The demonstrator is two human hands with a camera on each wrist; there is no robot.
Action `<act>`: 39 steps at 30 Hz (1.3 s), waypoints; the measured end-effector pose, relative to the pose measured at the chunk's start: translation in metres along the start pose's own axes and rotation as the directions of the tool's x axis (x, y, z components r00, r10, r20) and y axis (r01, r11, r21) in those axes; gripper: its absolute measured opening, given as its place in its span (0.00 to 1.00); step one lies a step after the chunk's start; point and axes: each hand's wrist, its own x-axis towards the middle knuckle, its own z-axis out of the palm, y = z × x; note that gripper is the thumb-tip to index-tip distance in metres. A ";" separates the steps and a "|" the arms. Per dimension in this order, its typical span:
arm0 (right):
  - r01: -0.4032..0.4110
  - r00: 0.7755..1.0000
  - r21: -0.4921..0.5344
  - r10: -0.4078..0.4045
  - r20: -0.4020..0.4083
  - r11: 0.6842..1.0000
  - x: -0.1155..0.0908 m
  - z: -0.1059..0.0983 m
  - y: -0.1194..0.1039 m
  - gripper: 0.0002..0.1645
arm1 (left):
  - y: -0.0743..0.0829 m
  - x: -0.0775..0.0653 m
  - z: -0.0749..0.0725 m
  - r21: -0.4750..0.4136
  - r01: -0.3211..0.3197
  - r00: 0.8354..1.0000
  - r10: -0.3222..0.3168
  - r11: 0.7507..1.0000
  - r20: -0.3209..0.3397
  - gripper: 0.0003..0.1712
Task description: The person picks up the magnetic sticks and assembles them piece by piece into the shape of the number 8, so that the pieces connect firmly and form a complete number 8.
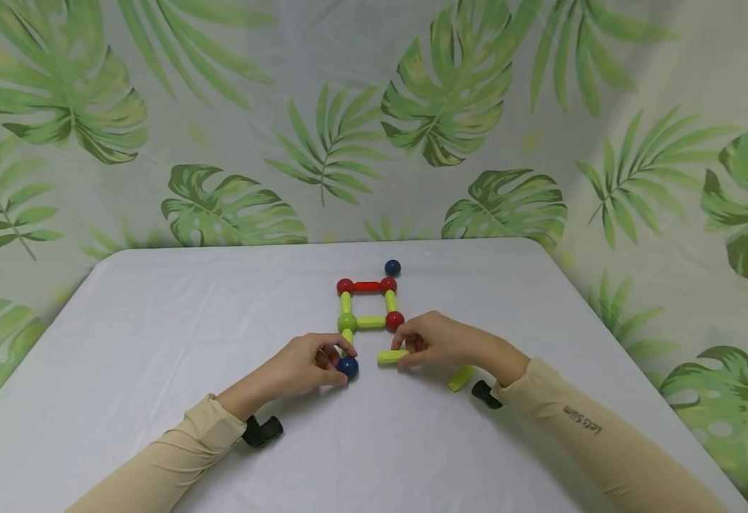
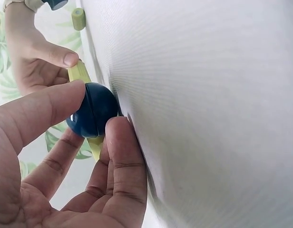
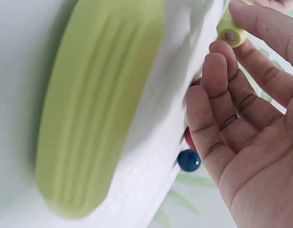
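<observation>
My left hand (image 1: 302, 365) pinches a dark blue ball (image 1: 348, 368) between thumb and fingers, also seen close up in the left wrist view. That ball sits at the near end of a yellow-green rod (image 1: 347, 345), which runs up to a green ball (image 1: 347, 322). To the right, my right hand (image 1: 437, 339) holds a loose yellow-green rod (image 1: 390, 357) by its right end, apart from the blue ball in the head view. Beyond the hands lies a square frame of rods with red balls (image 1: 395, 321), the green ball and a red rod (image 1: 367, 287) along the far side.
Another blue ball (image 1: 392, 268) lies behind the frame's far right corner. A spare yellow-green rod (image 1: 461, 377) rests under my right forearm, near a black wrist device (image 1: 486, 394). The white-covered table (image 1: 169, 313) meets a leaf-patterned cloth at the back.
</observation>
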 end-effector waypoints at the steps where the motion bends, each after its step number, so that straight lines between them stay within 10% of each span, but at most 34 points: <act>1: 0.003 1.000 0.000 -0.003 0.003 1.000 0.001 0.001 -0.002 0.13 | 0.000 0.000 0.000 -0.001 0.001 1.000 -0.001 1.000 0.001 0.18; 39: 0.057 0.998 -0.016 -0.057 0.033 0.998 0.014 0.012 -0.025 0.11 | -0.001 0.000 -0.002 -0.010 -0.010 1.000 0.010 1.000 0.008 0.16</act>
